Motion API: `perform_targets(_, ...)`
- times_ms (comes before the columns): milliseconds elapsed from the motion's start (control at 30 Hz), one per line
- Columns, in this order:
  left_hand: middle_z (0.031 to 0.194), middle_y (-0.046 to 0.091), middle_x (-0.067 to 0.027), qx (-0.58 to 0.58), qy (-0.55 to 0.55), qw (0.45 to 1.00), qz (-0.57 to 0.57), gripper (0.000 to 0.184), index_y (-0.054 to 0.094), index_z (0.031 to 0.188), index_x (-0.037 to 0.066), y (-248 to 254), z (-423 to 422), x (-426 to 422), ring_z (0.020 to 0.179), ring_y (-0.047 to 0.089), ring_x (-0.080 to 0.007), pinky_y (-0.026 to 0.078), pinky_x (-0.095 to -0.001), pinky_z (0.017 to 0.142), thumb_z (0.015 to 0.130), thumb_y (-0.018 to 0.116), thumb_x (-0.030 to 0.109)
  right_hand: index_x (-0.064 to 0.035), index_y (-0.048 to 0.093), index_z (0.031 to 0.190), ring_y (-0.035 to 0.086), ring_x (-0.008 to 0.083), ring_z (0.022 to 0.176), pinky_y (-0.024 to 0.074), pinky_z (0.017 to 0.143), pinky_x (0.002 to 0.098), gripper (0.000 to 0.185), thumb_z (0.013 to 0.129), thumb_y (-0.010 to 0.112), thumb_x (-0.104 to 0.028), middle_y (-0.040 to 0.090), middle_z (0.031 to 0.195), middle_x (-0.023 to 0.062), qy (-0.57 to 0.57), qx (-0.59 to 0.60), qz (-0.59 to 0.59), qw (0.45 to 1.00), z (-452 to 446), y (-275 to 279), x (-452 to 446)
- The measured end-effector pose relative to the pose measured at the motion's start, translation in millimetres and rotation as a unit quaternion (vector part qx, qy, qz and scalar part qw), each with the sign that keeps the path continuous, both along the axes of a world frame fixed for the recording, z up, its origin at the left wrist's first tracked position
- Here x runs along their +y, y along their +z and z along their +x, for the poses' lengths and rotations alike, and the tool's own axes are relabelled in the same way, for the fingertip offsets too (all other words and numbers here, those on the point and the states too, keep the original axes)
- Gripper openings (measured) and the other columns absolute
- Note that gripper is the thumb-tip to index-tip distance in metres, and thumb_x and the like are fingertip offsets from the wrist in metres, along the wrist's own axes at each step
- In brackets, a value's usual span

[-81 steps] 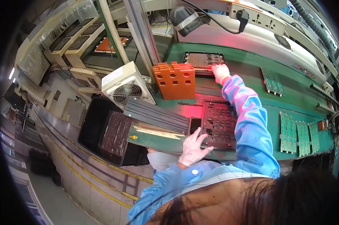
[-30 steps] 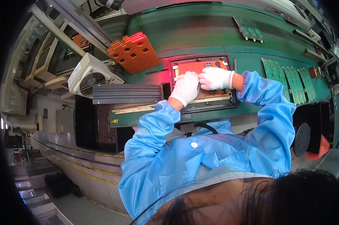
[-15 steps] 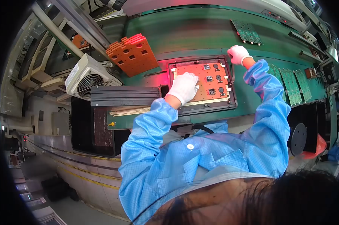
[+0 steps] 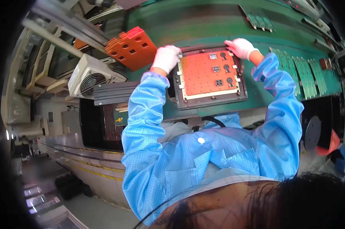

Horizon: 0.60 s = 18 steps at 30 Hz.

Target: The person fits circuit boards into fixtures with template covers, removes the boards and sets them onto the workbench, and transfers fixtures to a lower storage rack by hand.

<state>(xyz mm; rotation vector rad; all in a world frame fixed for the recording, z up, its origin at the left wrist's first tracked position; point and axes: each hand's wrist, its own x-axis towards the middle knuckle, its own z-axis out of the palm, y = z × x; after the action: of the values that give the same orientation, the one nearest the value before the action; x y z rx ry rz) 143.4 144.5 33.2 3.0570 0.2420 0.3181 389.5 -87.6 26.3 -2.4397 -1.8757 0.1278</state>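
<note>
A black rectangular frame lies on the green bench, holding an orange-red plate with small holes. Along the plate's right side sit black square parts and round black discs. My left hand, in a white glove, is closed at the frame's upper left corner; its fingertips are partly hidden. At the upper right corner, my white-gloved right hand has its fingers bent over the frame's edge.
Orange slotted plates stand at the left, behind a white fan unit and a dark ribbed bar. Green circuit boards lie at the right, with another green board at the back. A yellow item is near the front edge.
My left hand has moved off the orange-red plate to the frame's upper left corner. My right hand has come onto the upper right corner. The camera view has shifted slightly.
</note>
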Motion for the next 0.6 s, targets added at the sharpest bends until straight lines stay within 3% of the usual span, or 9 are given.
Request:
perform_targets(100,0.074,0.064,-0.0117,0.005,0.005,0.999,0.051,0.014,0.067,0.074,0.011,9.1,4.0,-5.3,0.076,0.063,-0.0281,0.05,-0.0403,0.066,0.073,0.062,0.023,-0.0128,0.051,0.115,0.058,0.0386,0.072,0.0459,0.063,0.0471,0.034,0.086,0.05,-0.03,0.06,0.074,0.018,-0.034,-0.002,-0.024,0.999,-9.1,0.0,-14.2)
perform_targets(167,0.073,0.064,-0.013,0.004,0.004,0.999,0.046,0.014,0.068,0.072,0.01,11.1,8.9,-6.9,0.075,0.063,-0.0289,0.05,-0.0405,0.066,0.073,0.062,0.023,-0.0122,0.04,0.13,0.058,0.0386,0.071,0.0449,0.063,0.0484,0.051,0.085,0.053,-0.031,0.061,0.075,0.0185,-0.045,-0.005,0.106,0.993,-23.5,7.1,-33.3)
perform_targets(200,0.073,0.064,-0.0144,0.013,0.038,0.998,0.04,0.016,0.068,0.071,0.009,10.7,11.2,-6.9,0.074,0.063,-0.03,0.05,-0.0406,0.066,0.073,0.061,0.023,-0.0119,0.029,0.138,0.059,0.0385,0.071,0.0459,0.064,0.0469,0.068,0.082,0.057,-0.039,0.061,0.077,0.0192,-0.05,0.017,0.063,0.997,-34.1,16.1,-46.8)
perform_targets(267,0.074,0.064,-0.0159,0.023,0.076,0.996,0.03,0.017,0.069,0.071,0.008,8.0,15.0,-6.4,0.074,0.063,-0.0311,0.05,-0.0408,0.066,0.074,0.061,0.023,-0.0123,0.019,0.142,0.06,0.0393,0.071,0.0469,0.066,0.0453,0.083,0.078,0.06,-0.045,0.061,0.079,0.0221,-0.055,0.084,-0.106,0.989,-70.0,53.5,-67.9)
perform_targets(333,0.073,0.065,-0.0151,0.026,0.111,0.993,0.036,0.018,0.071,0.075,0.009,6.6,19.4,-6.9,0.073,0.063,-0.0312,0.051,-0.04,0.069,0.072,0.061,0.024,-0.0117,0.01,0.143,0.06,0.0401,0.071,0.048,0.067,0.0441,0.092,0.076,0.062,-0.047,0.061,0.078,0.0248,-0.037,0.094,-0.152,0.983,-88.9,34.0,-90.3)
perform_targets(400,0.077,0.065,-0.0155,0.046,0.134,0.99,0.026,0.019,0.071,0.078,0.01,6.3,17.7,-12.4,0.077,0.063,-0.0308,0.05,-0.0401,0.072,0.072,0.062,0.025,-0.0108,0.007,0.144,0.06,0.0406,0.07,0.0486,0.068,0.0441,0.092,0.074,0.062,-0.036,0.061,0.076,0.0252,-0.055,0.105,-0.06,0.991,-106.6,17.1,-99.6)
perform_targets(467,0.079,0.065,-0.0152,-0.006,0.152,0.988,-0.028,0.018,0.07,0.077,0.009,5.6,10.5,-18.3,0.081,0.062,-0.031,0.049,-0.0412,0.074,0.072,0.062,0.024,-0.0129,0.011,0.144,0.06,0.0392,0.072,0.0487,0.067,0.0436,0.088,0.072,0.059,-0.025,0.061,0.079,0.0241,-0.111,0.169,-0.041,0.979,-114.3,17.1,-103.0)
perform_targets(533,0.095,0.063,-0.0137,-0.152,0.108,0.981,-0.058,0.023,0.061,0.095,0.009,8.8,-12.2,-37.1,0.092,0.058,-0.0322,0.047,-0.0416,0.081,0.076,0.062,0.022,-0.0141,0.013,0.144,0.06,0.0387,0.071,0.0486,0.067,0.0436,0.086,0.07,0.057,-0.022,0.061,0.079,0.0233,-0.117,0.161,0.009,0.98,-120.0,2.3,-107.7)
perform_targets(600,0.118,0.052,-0.0157,-0.15,0.081,0.982,-0.079,0.046,0.05,0.119,0.014,-4.2,-39.3,-51.1,0.111,0.048,-0.0339,0.041,-0.0459,0.09,0.076,0.063,0.027,-0.0154,0.016,0.143,0.06,0.0382,0.071,0.0485,0.066,0.0437,0.085,0.068,0.055,-0.018,0.061,0.079,0.0224,-0.13,0.156,0.061,0.977,-124.2,-4.0,-109.9)
